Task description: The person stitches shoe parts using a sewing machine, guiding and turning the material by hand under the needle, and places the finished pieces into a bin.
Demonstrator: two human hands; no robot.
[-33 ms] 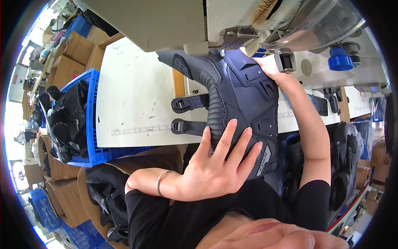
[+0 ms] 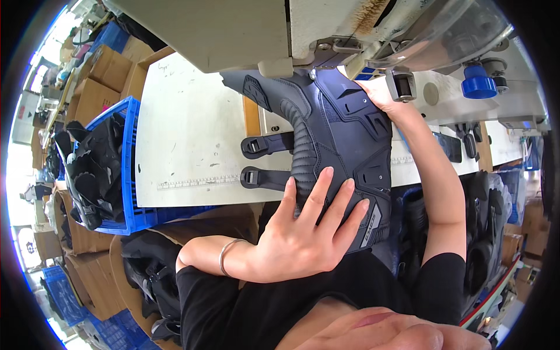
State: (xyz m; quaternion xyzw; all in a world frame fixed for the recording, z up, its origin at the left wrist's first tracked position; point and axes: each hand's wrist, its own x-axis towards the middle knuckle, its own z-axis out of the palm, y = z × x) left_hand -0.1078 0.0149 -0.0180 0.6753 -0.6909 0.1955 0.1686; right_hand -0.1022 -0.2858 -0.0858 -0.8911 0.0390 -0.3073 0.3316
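A black motorcycle boot upper (image 2: 350, 137) with moulded panels and a ribbed strip lies across the white table beneath a sewing machine head (image 2: 233, 35). Two straps with buckles (image 2: 254, 147) stick out from its left side. My left hand (image 2: 309, 233) rests on the near part of the boot upper, fingers spread flat. At the far right edge of the boot upper is my right hand (image 2: 378, 93), its fingers hidden behind the boot and the machine. The machine also covers the boot's far end.
A blue crate (image 2: 129, 169) of black boot parts stands left of the white table (image 2: 186, 128). Below it, a cardboard box (image 2: 119, 268) holds more black pieces. Several black boots (image 2: 478, 233) stand at right. A phone (image 2: 448, 147) lies on the table. A blue knob (image 2: 479, 83) hangs from the machine.
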